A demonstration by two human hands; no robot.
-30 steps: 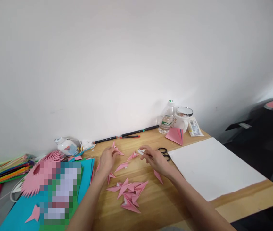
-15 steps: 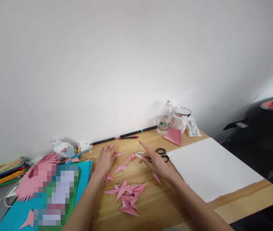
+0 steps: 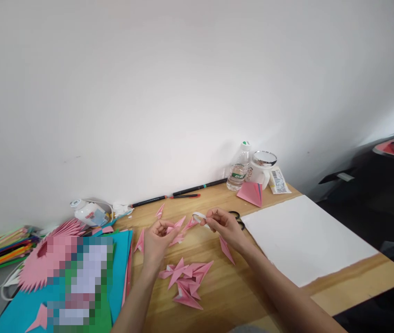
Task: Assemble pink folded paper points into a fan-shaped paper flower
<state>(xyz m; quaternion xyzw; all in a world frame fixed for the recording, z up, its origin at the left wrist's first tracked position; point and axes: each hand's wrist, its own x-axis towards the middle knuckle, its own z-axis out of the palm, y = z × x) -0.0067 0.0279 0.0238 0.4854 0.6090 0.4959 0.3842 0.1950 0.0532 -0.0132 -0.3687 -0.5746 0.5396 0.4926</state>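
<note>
My left hand (image 3: 158, 240) pinches a folded pink paper piece (image 3: 179, 226), raised a little over the table. My right hand (image 3: 225, 227) is closed on a small roll of white tape (image 3: 199, 216), facing the left hand a short way off. Several more folded pink pieces (image 3: 188, 282) lie in a cluster below the hands. One pink piece (image 3: 160, 211) rests alone behind my left hand, and another (image 3: 226, 250) lies under my right wrist. Black-handled scissors (image 3: 241, 225) are partly hidden behind the right hand.
A large white sheet (image 3: 311, 240) covers the table's right side. At the back stand a water bottle (image 3: 239, 169) and a white mug (image 3: 257, 173), with a pink folded paper (image 3: 250, 193) before them. Black pens (image 3: 200, 187) lie along the wall. Blue paper (image 3: 122, 259) and a pink paper ring (image 3: 30, 268) are left.
My left hand has lifted a folded pink piece and come toward the right hand. The right hand's extended index finger has curled in, and it still holds the tape roll.
</note>
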